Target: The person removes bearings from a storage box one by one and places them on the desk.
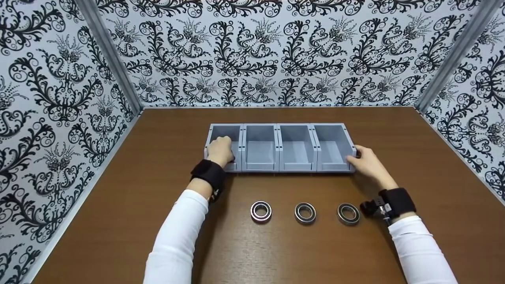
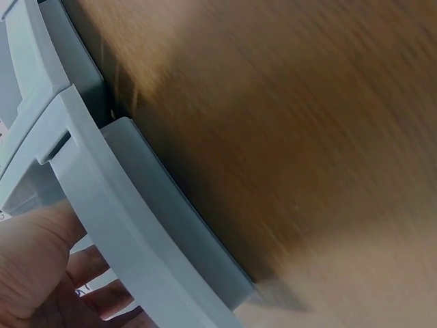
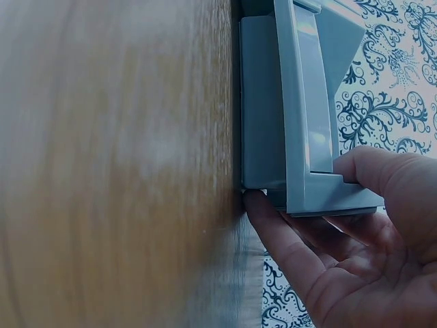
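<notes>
A row of joined grey plastic storage bins stands on the brown table, open tops facing up. My left hand reaches into the leftmost bin with bent fingers. In the left wrist view, the fingers sit partly behind the bin's front lip; whether they hold anything is hidden. My right hand grips the right end of the row. In the right wrist view, its thumb is over the bin's edge and the other fingers lie along the outside and underneath.
Three metal ball bearings lie in front of the bins: a left one, a middle one and a right one, close to the right wrist camera. Patterned walls enclose the table at the back and sides.
</notes>
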Demonstrator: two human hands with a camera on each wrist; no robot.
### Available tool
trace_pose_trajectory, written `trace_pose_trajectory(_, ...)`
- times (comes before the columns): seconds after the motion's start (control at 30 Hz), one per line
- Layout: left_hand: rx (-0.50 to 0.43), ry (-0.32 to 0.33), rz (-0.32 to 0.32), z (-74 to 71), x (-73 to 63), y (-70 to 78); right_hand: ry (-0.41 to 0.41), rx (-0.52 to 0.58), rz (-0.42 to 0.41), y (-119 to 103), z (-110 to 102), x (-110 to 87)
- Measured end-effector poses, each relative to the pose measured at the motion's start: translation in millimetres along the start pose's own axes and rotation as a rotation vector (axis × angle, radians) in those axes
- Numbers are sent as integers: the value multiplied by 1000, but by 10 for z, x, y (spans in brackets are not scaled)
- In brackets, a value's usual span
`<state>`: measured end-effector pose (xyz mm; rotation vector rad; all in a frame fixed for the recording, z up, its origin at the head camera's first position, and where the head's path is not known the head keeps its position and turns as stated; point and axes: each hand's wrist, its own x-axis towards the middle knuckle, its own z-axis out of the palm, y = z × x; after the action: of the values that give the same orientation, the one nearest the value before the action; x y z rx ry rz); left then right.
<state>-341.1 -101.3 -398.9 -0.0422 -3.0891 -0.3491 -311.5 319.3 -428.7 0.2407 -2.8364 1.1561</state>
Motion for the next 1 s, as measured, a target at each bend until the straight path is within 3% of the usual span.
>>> trace_pose_trajectory(0.23, -10, 20, 4, -13, -13, 6, -28, 9, 20, -20, -6, -7)
trace_pose_trajectory(0.67, -21, 2, 13, -65, -40, -12, -14, 11, 17, -14, 0, -9)
trace_pose_trajectory(1.0, -18, 30, 33, -127, -77, 13, -2, 16, 3, -14, 0, -5)
